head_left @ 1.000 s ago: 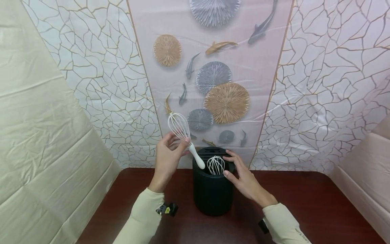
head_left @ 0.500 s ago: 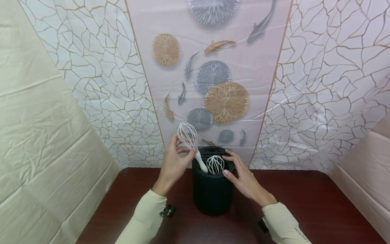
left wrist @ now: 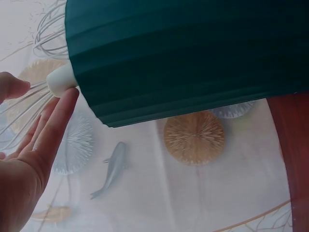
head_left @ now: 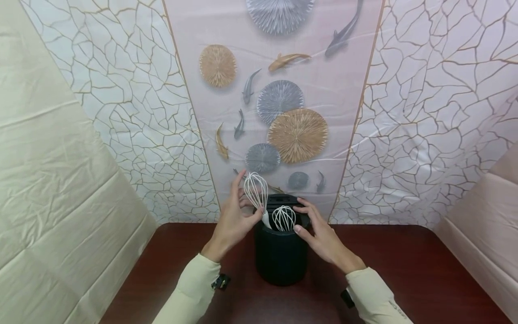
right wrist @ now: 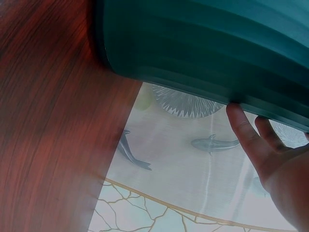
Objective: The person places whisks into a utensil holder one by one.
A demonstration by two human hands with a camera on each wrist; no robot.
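A dark green utensil holder (head_left: 281,258) stands upright on the table. My left hand (head_left: 234,220) pinches a whisk (head_left: 256,191) with white wires near its neck, between thumb and fingers. The whisk's white handle (left wrist: 62,81) points down into the holder, its lower part hidden inside. A second whisk (head_left: 284,218) stands in the holder, with only its wire head showing above the rim. My right hand (head_left: 323,234) rests against the holder's right side at the rim, thumb in front and fingers spread behind. In the right wrist view, the fingers (right wrist: 246,128) look nearly straight against the ribbed wall.
A dark slotted section (head_left: 279,199) forms the back of the holder's top. The reddish-brown table (head_left: 182,256) ends at a patterned cloth backdrop (head_left: 162,135) behind the holder. A beige cloth (head_left: 73,180) hangs at the left.
My left hand has moved right with the whisk, whose handle has gone down into the holder and whose head is now more upright. My right hand has stayed at the rim.
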